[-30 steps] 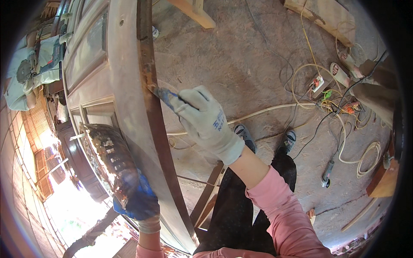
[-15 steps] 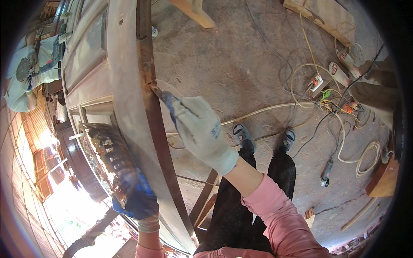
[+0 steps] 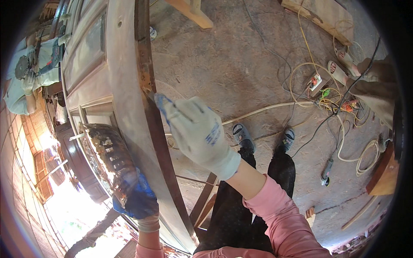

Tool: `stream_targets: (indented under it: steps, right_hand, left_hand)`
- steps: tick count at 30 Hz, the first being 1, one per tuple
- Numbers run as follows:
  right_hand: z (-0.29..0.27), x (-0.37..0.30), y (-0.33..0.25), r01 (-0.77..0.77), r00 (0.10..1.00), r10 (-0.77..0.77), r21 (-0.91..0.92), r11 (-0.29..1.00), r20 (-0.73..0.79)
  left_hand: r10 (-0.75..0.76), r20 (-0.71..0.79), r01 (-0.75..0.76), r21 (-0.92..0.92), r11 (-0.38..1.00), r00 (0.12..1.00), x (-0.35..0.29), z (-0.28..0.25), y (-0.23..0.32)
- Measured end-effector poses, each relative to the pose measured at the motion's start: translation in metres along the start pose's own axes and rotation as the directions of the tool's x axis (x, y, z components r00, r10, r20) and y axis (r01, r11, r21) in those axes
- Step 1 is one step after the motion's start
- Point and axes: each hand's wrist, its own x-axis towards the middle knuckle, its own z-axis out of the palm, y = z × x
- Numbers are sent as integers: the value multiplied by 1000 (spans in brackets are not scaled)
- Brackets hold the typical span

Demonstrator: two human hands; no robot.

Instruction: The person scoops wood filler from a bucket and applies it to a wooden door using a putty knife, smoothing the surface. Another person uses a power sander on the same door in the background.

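Observation:
A panelled wooden door (image 3: 122, 81) lies raised on its face, its dark narrow edge (image 3: 158, 133) toward me. My right hand (image 3: 204, 135), in a whitish glove, is closed round a putty knife, mostly hidden by the fingers. Its small blade (image 3: 150, 95) meets the brownish patch on the door's edge. In a blue glove, my left hand (image 3: 138, 198) grips a dark, ribbed, curved piece (image 3: 109, 150), crusted with dried brown and pale paste. That piece is over the door's near panel; what exactly it is I cannot make out.
Across the door, another person (image 3: 26, 73) holds a power tool with a round disc (image 3: 22, 68). Cables and a power strip (image 3: 316, 81) lie on the floor at right, near another person's sandalled feet (image 3: 337, 73). A wooden beam (image 3: 320, 19) lies at far right.
My right hand has turned slightly, and the knife's blade has shifted a little toward me and left along the door's edge. My left hand stays put.

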Motion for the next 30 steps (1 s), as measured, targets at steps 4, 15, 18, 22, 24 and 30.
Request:
stream_targets:
  steps: [4, 15, 18, 22, 24, 30]
  right_hand:
    - [-1, 12, 11, -37, 978, 41, 23, 999, -202]
    - [2, -1, -8, -58, 995, 60, 20, 998, -84]
    - [0, 1, 12, -86, 972, 117, 155, 984, -204]
    - [9, 20, 47, 103, 955, -62, 128, 986, -289]
    - [14, 28, 61, 222, 938, -181, 113, 968, -294]
    - [15, 46, 100, 436, 885, -426, 15, 900, -187]
  left_hand:
    - [-9, -58, 25, 279, 960, 998, -6, -17, 5]
    - [27, 20, -32, 387, 921, 999, 2, -1, 5]
    - [93, 0, -60, 761, 646, 996, -2, 8, 1]
    - [-27, 95, 27, 2, 1000, 995, 8, 15, 2]
    - [-9, 73, 19, -143, 990, 997, 2, 4, -3]
    - [175, -106, -31, 769, 639, 979, -14, -30, 3]
